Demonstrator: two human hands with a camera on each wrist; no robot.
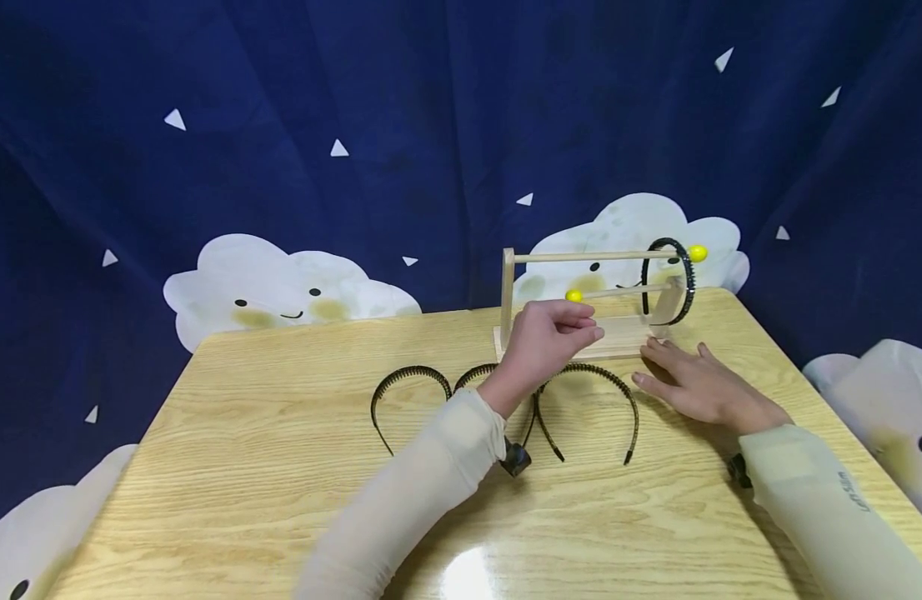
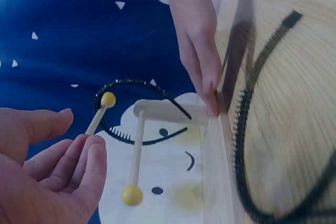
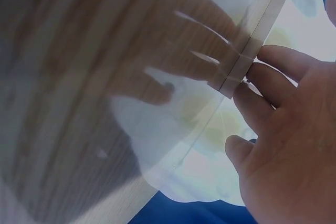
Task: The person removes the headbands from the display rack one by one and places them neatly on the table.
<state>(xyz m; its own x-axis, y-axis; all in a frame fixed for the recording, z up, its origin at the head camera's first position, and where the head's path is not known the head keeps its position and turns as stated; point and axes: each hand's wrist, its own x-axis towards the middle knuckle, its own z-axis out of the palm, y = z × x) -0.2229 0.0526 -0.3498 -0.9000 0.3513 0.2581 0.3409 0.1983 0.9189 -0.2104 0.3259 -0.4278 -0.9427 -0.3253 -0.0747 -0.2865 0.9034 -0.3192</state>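
A wooden rack (image 1: 618,337) with two rods tipped by yellow balls stands at the back right of the table. One black toothed headband (image 1: 689,279) hangs on its upper rod, near the ball end. My left hand (image 1: 542,340) hovers in front of the rack, thumb and fingers apart with nothing between them in the left wrist view. The fingertips of my right hand (image 1: 694,387) touch the right end of the rack's base (image 3: 244,66), fingers nearly straight. Nearer me lie a left headband (image 1: 408,371), a middle headband (image 1: 472,372) partly behind my left arm, and a right headband (image 1: 590,368).
The light wood table (image 1: 266,467) ends just behind the rack and to the right of my right arm. A dark blue curtain (image 1: 401,75) with white clouds hangs behind it. The middle and right headbands overlap.
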